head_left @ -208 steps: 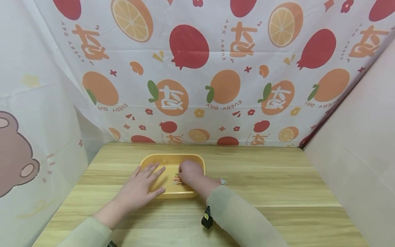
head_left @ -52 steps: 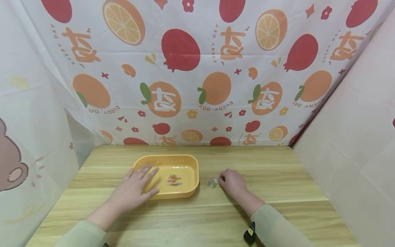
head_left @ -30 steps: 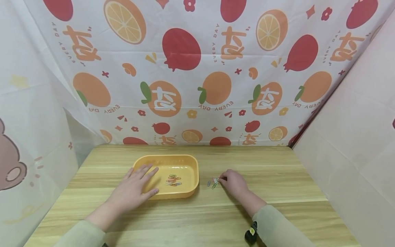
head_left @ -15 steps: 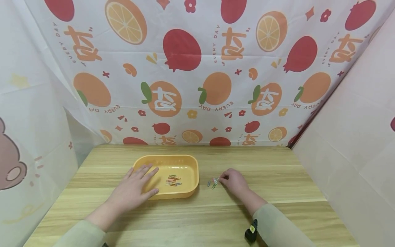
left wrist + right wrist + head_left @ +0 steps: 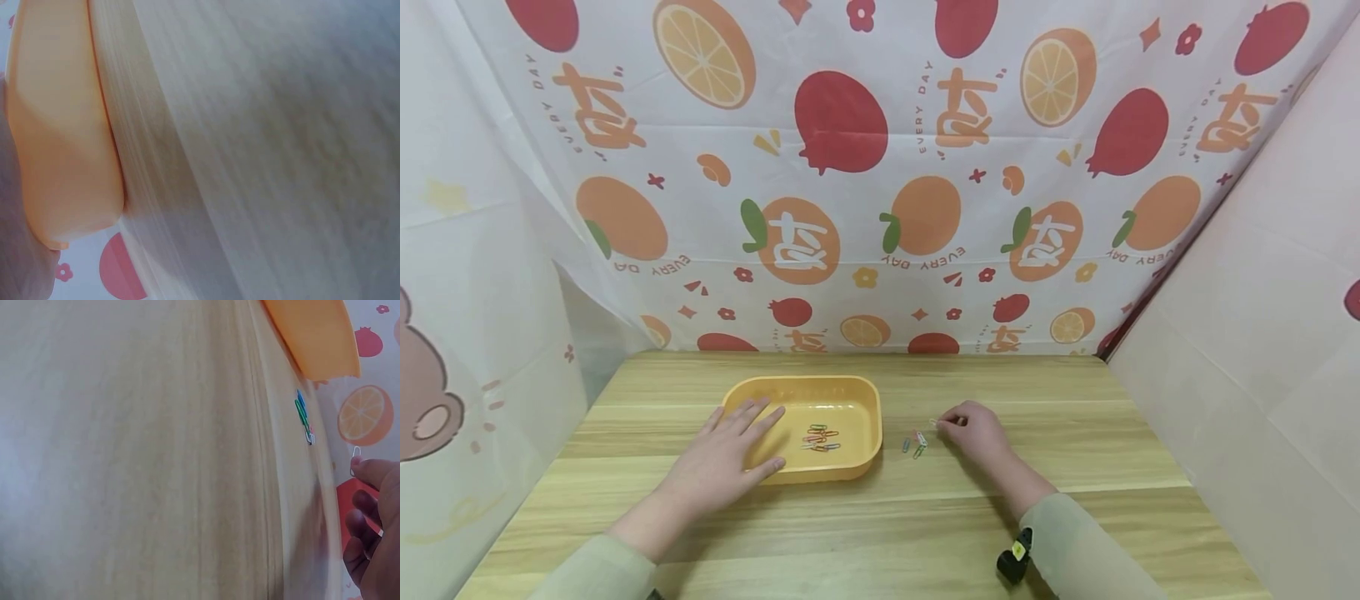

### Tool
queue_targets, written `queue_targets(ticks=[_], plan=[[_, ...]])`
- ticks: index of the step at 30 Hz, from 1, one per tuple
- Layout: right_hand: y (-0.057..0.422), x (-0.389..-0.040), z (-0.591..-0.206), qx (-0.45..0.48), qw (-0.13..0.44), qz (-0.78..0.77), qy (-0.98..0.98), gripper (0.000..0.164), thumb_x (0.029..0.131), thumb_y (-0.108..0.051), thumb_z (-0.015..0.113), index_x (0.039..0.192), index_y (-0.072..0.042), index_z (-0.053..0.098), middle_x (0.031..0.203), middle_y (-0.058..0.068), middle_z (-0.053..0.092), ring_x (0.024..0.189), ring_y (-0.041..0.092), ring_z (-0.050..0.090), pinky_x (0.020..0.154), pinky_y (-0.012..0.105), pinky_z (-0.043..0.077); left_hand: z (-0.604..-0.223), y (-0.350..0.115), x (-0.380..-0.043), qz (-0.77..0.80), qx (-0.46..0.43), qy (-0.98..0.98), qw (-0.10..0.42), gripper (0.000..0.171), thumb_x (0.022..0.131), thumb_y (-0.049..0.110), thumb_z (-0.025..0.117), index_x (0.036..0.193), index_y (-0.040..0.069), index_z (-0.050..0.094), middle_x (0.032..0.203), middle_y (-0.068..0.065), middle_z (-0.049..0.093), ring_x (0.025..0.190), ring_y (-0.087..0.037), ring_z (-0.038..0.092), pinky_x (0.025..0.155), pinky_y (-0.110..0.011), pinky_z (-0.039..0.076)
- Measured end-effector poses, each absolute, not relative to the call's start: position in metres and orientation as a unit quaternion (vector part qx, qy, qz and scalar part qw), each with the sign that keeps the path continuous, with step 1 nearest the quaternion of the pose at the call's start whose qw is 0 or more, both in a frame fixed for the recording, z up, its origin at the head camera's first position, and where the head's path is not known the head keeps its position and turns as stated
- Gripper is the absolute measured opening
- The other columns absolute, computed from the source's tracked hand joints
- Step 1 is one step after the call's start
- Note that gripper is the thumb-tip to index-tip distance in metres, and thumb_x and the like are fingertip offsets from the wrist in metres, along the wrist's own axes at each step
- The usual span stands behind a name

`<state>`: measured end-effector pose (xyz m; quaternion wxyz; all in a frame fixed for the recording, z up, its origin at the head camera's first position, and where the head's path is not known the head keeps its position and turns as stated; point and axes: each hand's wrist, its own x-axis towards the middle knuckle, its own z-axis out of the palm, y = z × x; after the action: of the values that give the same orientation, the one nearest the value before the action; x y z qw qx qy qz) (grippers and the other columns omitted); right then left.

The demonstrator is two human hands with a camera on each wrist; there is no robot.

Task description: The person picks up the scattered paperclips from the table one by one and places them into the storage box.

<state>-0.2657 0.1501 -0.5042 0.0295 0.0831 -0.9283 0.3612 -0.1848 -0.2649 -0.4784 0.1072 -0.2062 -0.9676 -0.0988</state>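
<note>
In the head view my left hand [image 5: 718,458] lies with fingers spread over the left side of a yellow tray [image 5: 871,454]. Inside the tray rests a small heap of coloured paper clips [image 5: 818,437]. My right hand [image 5: 977,433], to the right of the tray, pinches a white paper clip [image 5: 356,452] between thumb and finger, raised off the table in the right wrist view. Just left of that hand, a few loose paper clips lie on the wood, among them a green paper clip [image 5: 919,451] and a blue paper clip [image 5: 906,446].
The wooden table [image 5: 850,542] runs back to a fruit-printed cloth [image 5: 842,208]. Pale cloth walls stand at the left and right sides. A black wrist device [image 5: 1015,560] sits at the right sleeve. The tray's outer wall [image 5: 62,144] fills the left of the left wrist view.
My right hand went from inside the tray to the loose clips on the table, then picked one up and drew slightly up and right. The left hand stays at the tray.
</note>
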Motion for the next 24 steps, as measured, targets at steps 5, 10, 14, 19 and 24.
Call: queue_targets(ticks=[5,10,14,19,24], plan=[[0.149,-0.265,-0.500,0.079,0.022,0.378,-0.922,0.005,0.089,-0.028,0.075,0.089,-0.023,0.076,0.089,-0.007,0.063,0.078,0.012,0.056,0.068,0.031,0.049,-0.480,-0.266,-0.185,-0.099,-0.209,-0.966,0.117,0.077,0.094,0.068,0.048,0.155,0.022,0.037,0.159,-0.013,0.033,0.145,-0.039,0.028,0.120,-0.058,0.007],[0.145,-0.267,-0.495,0.082,0.025,0.389,-0.917,0.005,0.090,-0.030,0.075,0.090,-0.025,0.077,0.090,-0.008,0.064,0.078,0.013,0.055,0.067,0.031,0.048,-0.480,-0.265,-0.184,-0.098,-0.208,-0.966,0.118,0.077,0.094,0.067,0.049,0.155,0.022,0.037,0.159,-0.013,0.032,0.146,-0.038,0.027,0.120,-0.057,0.006],[0.140,-0.268,-0.489,0.082,0.022,0.399,-0.913,0.007,0.090,-0.032,0.074,0.090,-0.027,0.077,0.090,-0.009,0.064,0.079,0.014,0.055,0.068,0.032,0.048,-0.479,-0.265,-0.184,-0.101,-0.207,-0.966,0.116,0.076,0.094,0.065,0.051,0.155,0.022,0.037,0.159,-0.013,0.032,0.146,-0.038,0.027,0.120,-0.058,0.008],[0.131,-0.270,-0.481,0.084,0.011,0.413,-0.907,0.008,0.091,-0.034,0.073,0.092,-0.026,0.077,0.093,-0.006,0.063,0.081,0.015,0.054,0.068,0.032,0.048,-0.478,-0.264,-0.183,-0.099,-0.206,-0.967,0.110,0.076,0.094,0.067,0.048,0.154,0.023,0.038,0.159,-0.012,0.032,0.146,-0.038,0.027,0.118,-0.061,0.013],[0.115,-0.274,-0.472,0.096,0.010,0.416,-0.904,0.010,0.091,-0.035,0.073,0.092,-0.026,0.076,0.092,-0.006,0.063,0.081,0.015,0.054,0.067,0.031,0.048,-0.478,-0.264,-0.183,-0.098,-0.205,-0.968,0.108,0.076,0.094,0.067,0.048,0.154,0.022,0.038,0.159,-0.012,0.032,0.146,-0.038,0.027,0.117,-0.062,0.013]])
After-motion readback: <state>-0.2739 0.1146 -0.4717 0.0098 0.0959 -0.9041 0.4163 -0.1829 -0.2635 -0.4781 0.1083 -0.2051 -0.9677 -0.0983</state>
